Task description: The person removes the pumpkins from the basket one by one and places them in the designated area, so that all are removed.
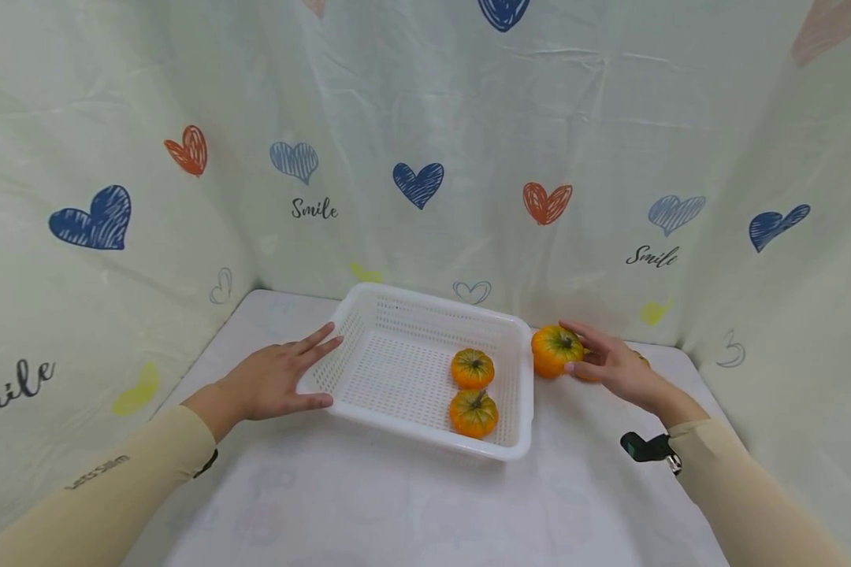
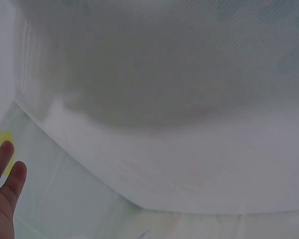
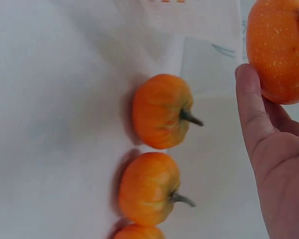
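A white plastic basket [image 1: 411, 431] with slotted walls stands on the table, two small orange pumpkins, one in front [image 1: 473, 414] and one behind [image 1: 472, 368], sitting in its right half. My left hand [image 1: 273, 382] is at the basket's left end, fingers spread and straight along the rim. Just beyond the right rim, my right hand [image 1: 620, 370] holds another orange pumpkin [image 1: 555, 351] between thumb and fingers. The right wrist view shows this pumpkin [image 3: 279, 52] lifted above the table. More pumpkins, including a stemmed one [image 3: 162, 112], stand in a row below it, mostly hidden by the hand in the head view.
The table [image 1: 397, 504] has a pale cover. A white curtain [image 1: 369, 102] printed with hearts and words hangs close behind the table and along both sides. The basket's back right corner lies near the curtain.
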Demonstrator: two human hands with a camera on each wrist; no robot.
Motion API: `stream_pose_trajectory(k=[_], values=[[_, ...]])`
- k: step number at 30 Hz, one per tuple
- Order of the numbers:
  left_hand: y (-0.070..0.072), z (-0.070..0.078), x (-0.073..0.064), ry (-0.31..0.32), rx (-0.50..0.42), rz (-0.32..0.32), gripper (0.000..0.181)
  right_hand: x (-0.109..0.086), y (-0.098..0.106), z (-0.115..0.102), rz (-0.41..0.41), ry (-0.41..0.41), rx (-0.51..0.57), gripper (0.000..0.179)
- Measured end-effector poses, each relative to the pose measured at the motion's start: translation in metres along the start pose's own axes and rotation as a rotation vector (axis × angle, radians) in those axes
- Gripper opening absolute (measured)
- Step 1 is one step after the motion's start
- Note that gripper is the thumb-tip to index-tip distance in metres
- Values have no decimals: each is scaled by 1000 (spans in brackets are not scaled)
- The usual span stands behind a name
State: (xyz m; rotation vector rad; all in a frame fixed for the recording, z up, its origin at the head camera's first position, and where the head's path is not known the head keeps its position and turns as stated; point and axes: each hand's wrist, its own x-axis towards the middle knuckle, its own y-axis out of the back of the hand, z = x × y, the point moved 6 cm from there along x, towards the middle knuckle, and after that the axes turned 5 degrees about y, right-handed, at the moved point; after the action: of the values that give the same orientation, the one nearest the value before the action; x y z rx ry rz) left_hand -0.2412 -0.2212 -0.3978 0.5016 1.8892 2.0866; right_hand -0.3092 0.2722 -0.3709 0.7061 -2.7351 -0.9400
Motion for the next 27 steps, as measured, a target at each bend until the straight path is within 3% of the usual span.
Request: stream_pose_trajectory(k=[9,15,21,27], values=[[2,1,0,-10,-1,14,94,-22,-15,36,28,-70,-18,77],[3,1,-1,-3,-4,12,94,-26,-31,59,25,-100,-57,75],[4,2,-1,-9,-5,13,93,-27,-43,71,1,-72,-71,72],[3,2,-1,-10,-2,9,93,-27,-48,77,-2,-93,-83,73]])
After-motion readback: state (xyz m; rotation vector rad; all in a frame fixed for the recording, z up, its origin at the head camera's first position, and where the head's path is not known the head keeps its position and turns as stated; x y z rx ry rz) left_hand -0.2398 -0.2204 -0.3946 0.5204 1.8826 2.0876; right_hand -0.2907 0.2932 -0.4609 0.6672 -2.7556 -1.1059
